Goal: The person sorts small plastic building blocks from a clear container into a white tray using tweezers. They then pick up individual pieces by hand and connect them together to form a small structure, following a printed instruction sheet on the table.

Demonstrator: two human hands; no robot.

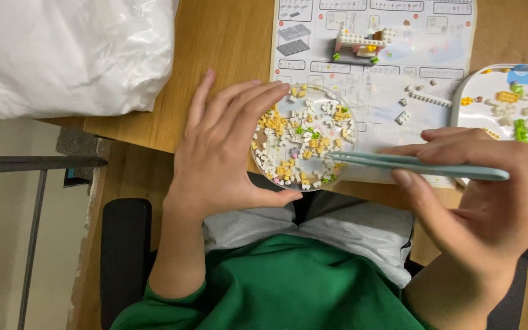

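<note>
My left hand [221, 153] curls around the left side of a round clear dish [304, 137] that sticks out over the table's front edge. The dish holds several tiny white, yellow and green building bricks. My right hand [490, 201] pinches a pair of pale teal tweezers [417, 164]. Their tips reach into the dish's right side, near its rim. A small, partly built brick model [362, 44] stands on the printed instruction sheet [392, 85] behind the dish.
A white tray [459, 107] with loose coloured bricks lies at the right. A white plastic bag [68, 55] covers the table's left end. A few loose white pieces [426, 98] rest on the sheet. A black chair arm [123, 256] is below left.
</note>
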